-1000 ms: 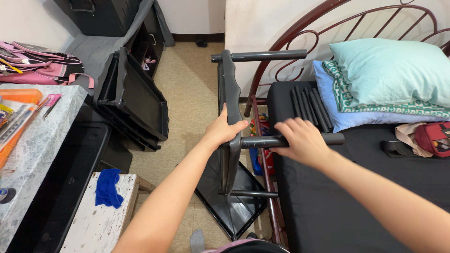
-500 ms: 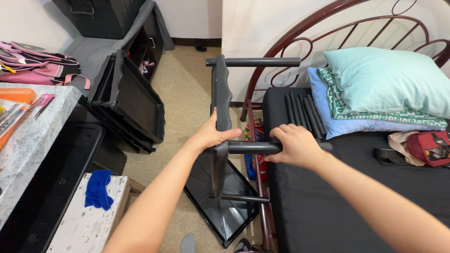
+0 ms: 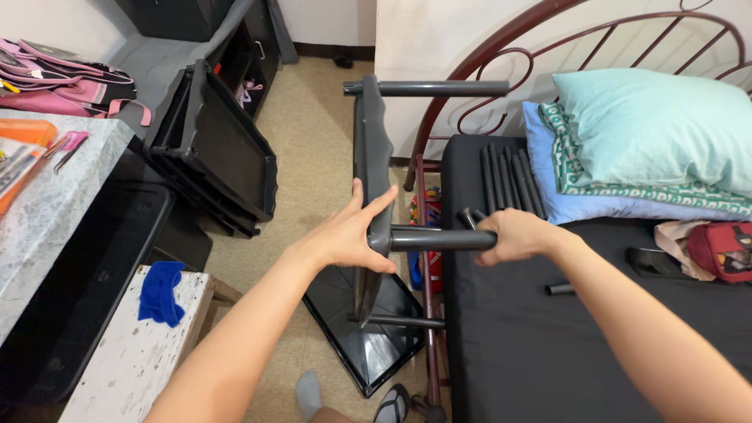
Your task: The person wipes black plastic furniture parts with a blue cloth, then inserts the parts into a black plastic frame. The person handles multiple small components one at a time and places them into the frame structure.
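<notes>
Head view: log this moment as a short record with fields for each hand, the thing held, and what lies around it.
left hand: open palm pressed flat against the upright dark grey plastic shelf panel
right hand: closed around a dark grey tube that sticks sideways out of the panel
panel: upright, with another tube at the top and one near the bottom
bed: black sheet, loose dark tubes laid side by side, light teal pillow
floor: flat black tray under the panel
left side: blue cloth on a white bench

Both hands (image 3: 345, 235) and forearms are bare (no sleeves, rings or watch), one foot in a grey sock (image 3: 311, 389).
</notes>
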